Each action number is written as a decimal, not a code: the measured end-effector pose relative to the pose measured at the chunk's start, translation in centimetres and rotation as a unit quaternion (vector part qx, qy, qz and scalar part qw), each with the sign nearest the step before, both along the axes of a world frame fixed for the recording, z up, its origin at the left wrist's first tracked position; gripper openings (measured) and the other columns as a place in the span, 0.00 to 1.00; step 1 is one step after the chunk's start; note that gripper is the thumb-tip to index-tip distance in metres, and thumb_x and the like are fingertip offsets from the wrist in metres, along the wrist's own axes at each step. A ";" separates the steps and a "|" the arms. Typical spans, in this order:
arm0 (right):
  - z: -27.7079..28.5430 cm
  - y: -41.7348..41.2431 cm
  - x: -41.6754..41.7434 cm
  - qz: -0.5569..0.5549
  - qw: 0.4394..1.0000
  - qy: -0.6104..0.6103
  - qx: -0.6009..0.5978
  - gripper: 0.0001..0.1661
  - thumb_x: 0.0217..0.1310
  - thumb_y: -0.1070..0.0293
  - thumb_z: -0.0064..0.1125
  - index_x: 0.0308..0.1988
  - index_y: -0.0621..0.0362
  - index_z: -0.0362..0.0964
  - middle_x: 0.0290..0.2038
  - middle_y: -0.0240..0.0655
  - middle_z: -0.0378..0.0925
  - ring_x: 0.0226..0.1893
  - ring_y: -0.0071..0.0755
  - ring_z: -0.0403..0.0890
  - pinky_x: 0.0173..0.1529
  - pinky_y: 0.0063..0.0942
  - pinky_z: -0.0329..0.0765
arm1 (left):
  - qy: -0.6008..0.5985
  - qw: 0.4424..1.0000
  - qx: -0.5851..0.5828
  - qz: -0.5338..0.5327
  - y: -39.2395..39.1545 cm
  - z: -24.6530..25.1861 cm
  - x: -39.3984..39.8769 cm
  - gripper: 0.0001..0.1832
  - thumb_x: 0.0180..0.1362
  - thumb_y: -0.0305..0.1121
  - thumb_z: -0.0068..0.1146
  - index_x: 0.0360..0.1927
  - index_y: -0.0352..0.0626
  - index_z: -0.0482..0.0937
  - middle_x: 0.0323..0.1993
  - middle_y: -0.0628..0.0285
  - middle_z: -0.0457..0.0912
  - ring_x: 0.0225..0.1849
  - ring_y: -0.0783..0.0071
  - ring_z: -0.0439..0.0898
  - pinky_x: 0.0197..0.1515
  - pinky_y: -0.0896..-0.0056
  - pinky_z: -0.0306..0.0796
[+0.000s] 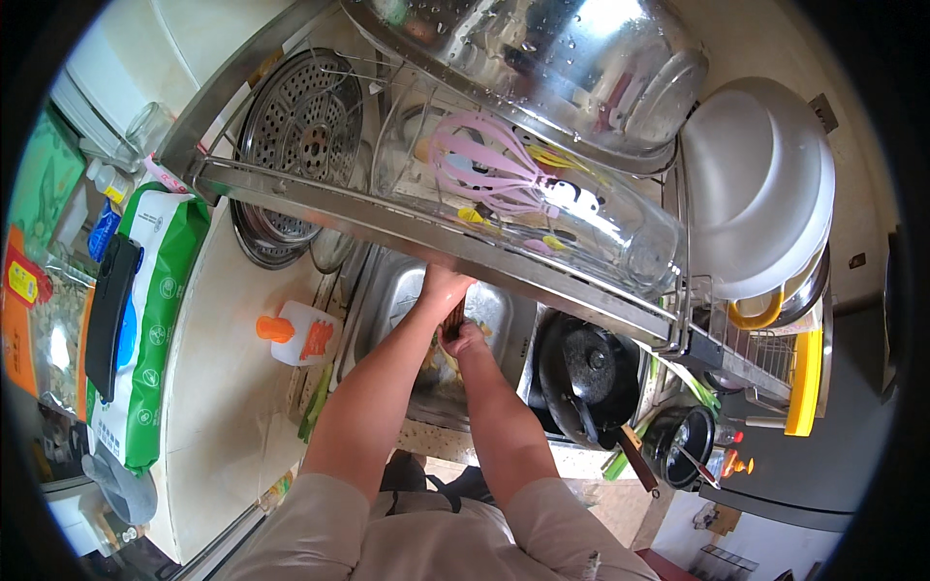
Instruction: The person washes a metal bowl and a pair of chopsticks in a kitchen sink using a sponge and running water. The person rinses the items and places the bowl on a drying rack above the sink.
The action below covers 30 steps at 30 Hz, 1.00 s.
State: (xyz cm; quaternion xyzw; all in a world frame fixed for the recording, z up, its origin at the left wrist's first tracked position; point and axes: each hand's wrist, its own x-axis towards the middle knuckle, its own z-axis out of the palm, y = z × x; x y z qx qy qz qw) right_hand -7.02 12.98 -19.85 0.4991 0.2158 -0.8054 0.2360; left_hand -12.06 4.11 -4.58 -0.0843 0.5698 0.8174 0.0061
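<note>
Over the left basin of a stainless steel sink [378, 301], both my hands are close together. Between them is a narrow bundle of dark brown sticks [455, 314], which look like chopsticks. My left hand [445, 287] is wet and wraps the upper end; its fingertips are partly hidden by the dish rack's front bar [407, 245]. At the lower end, my right hand [465, 338] has its fingers curled around the sticks. Yellowish scraps [439, 367] lie in the basin below. In the right basin sits a black wok [556, 396] with a dark lid [597, 359].
The rack overhangs the sink, carrying a steel bowl [581, 51], steamer plates [309, 138], a pink whisk [483, 160] in a clear container and white basins [755, 189]. A white bottle [294, 345] stands left of the sink. A black pot [679, 443] is at right.
</note>
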 end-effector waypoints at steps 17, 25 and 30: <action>-0.6 -7.3 -11.7 -0.049 0.969 0.210 -0.121 0.17 0.73 0.63 0.42 0.50 0.54 0.76 0.48 0.39 0.82 0.47 0.42 0.83 0.52 0.43 0.81 | 0.105 0.964 -0.241 0.035 -7.0 4.3 0.6 0.21 0.53 0.28 0.65 0.51 0.32 0.77 0.49 0.52 0.82 0.49 0.64 0.80 0.54 0.65 0.72; 2.6 -5.5 -11.9 -0.050 0.972 0.212 -0.093 0.18 0.74 0.61 0.41 0.50 0.56 0.74 0.46 0.40 0.81 0.44 0.43 0.83 0.47 0.42 0.82 | 0.054 0.975 -0.160 0.147 -7.6 6.7 2.0 0.12 0.56 0.29 0.67 0.41 0.37 0.80 0.38 0.66 0.83 0.41 0.79 0.79 0.45 0.72 0.73; 2.4 -2.7 -12.0 -0.065 0.974 0.204 -0.074 0.18 0.75 0.60 0.40 0.50 0.58 0.73 0.45 0.40 0.81 0.42 0.43 0.83 0.45 0.42 0.83 | 0.024 0.987 0.052 0.150 -6.6 5.7 1.8 0.12 0.56 0.27 0.68 0.43 0.40 0.80 0.42 0.68 0.82 0.44 0.78 0.78 0.49 0.71 0.72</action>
